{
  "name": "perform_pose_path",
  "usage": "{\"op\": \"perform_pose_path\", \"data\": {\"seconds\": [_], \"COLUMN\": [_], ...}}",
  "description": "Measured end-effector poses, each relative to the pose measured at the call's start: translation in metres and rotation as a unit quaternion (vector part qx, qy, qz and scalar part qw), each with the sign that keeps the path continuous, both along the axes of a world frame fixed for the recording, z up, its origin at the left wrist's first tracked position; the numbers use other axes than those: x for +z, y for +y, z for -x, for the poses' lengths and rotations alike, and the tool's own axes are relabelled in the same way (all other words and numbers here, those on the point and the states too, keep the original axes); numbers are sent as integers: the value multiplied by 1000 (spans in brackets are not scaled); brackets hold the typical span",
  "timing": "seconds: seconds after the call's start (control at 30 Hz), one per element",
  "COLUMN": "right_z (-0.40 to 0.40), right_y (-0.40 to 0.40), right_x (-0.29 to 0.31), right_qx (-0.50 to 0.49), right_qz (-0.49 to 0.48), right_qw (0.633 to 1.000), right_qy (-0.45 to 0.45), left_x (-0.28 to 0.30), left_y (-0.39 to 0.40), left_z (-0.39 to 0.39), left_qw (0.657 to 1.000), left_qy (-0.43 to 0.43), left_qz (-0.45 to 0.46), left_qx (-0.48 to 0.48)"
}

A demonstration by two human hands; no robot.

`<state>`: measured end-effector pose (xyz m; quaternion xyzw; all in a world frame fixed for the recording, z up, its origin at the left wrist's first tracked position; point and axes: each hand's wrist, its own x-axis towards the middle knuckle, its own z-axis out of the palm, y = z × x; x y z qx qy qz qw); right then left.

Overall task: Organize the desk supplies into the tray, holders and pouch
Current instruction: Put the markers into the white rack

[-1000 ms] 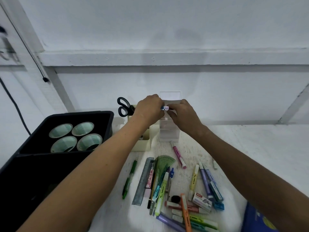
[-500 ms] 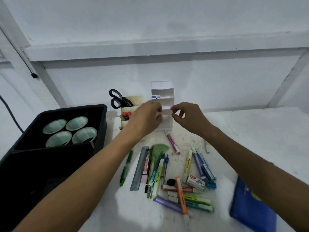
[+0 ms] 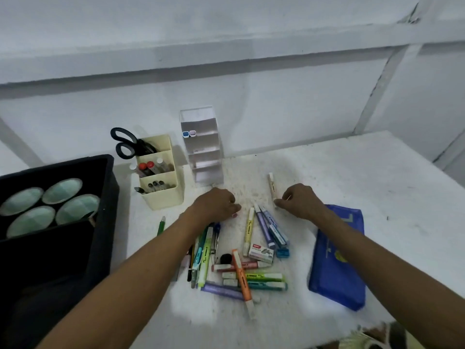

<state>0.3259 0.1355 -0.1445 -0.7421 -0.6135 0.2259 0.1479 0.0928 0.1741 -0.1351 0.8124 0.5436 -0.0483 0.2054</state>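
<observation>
My left hand (image 3: 218, 203) rests on the table below the clear tiered holder (image 3: 206, 157), fingers curled over a pink marker (image 3: 234, 215) of which only the tip shows. My right hand (image 3: 300, 200) pinches the near end of a cream pen (image 3: 271, 184) lying on the table. Two markers (image 3: 189, 134), blue- and lilac-capped, sit in the holder's top tier. Several highlighters and pens lie in a pile (image 3: 247, 263) between my forearms. A blue pouch (image 3: 338, 263) lies flat under my right forearm.
A cream compartment holder (image 3: 164, 197) with black scissors (image 3: 127, 144) and markers stands left of the clear holder. A black tray (image 3: 107, 197) with several tape rolls (image 3: 49, 205) fills the left side. A staples box (image 3: 261, 252), blue sharpener (image 3: 282, 253) and green pen (image 3: 161, 225) lie loose.
Both hands dropped from the clear holder, leaving the two markers in its top tier. The left hand came down onto the pink marker, the right reached the cream pen.
</observation>
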Motion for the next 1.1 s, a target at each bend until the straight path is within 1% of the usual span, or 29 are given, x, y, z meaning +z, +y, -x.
{"op": "perform_pose_path", "data": {"seconds": [0.17,0.3,0.4,0.5,0.53,0.6,0.63,0.7,0.8,0.87,0.93,1.03,1.07,1.1], "right_z": [14,19,18,17,18,19,20,23,30,34,40,53,59,64], "right_y": [-1,4,7,6,5,4,4,2,1,4,8,17,19,21], "right_x": [-2,-3,-2,5,8,15,20,30,45,54,64,81,86,90], "right_qx": [-36,-39,-69,-108,-115,-125,-123,-97,-45,-18,3,2,3,4], "right_qz": [-25,-5,10,38,56,90,104,122,123,105,70,49,45,31], "right_qw": [998,998,992,970,957,919,901,876,860,853,848,823,822,832], "right_qy": [33,49,105,214,261,364,404,456,493,512,526,566,568,554], "left_x": [-5,-4,-4,3,8,17,21,29,43,53,63,78,84,89], "left_y": [-7,-15,-19,-22,-23,-25,-25,-25,-28,-31,-33,-37,-38,-39], "left_z": [-7,-7,-2,3,4,9,11,18,28,34,39,43,44,45], "left_qw": [998,996,994,988,984,977,974,968,959,954,951,947,944,940], "left_qy": [-24,-55,-69,-112,-129,-158,-164,-171,-194,-209,-226,-241,-253,-268], "left_qz": [-25,-32,-38,-61,-73,-94,-103,-124,-165,-181,-182,-178,-170,-162], "left_qx": [52,67,77,92,98,112,120,134,128,117,111,116,125,136]}}
